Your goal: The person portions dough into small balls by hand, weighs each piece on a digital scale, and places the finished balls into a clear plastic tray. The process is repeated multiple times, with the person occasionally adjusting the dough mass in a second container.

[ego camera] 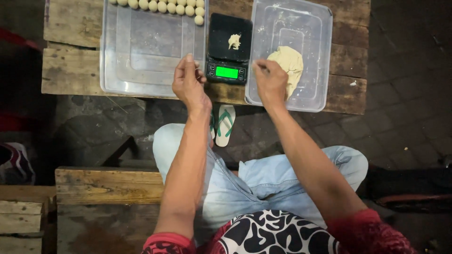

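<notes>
Two clear tubs sit on the wooden surface (pixel 70 70): the left tub (pixel 141 51) holds dough balls (pixel 162 6) along its far edge, the right tub (pixel 308 28) a dough lump (pixel 289 63). A scale (pixel 228 49) between them carries a dough scrap (pixel 234 41). The left hand (pixel 189 83) hovers with loosely curled grip, holding nothing; the right hand (pixel 270 83) pinches the lump's near edge.

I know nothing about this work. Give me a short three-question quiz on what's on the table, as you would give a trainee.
1. True or false: the small piece of dough lies on the black scale.
2. Where are the rolled dough balls? A) in the left clear tray B) in the right clear tray C) on the bench
3. Which hand is at the big dough lump?

Key
1. True.
2. A, lined along its far edge.
3. The right hand; the left hand is over the left tray's corner, near the scale.
</notes>
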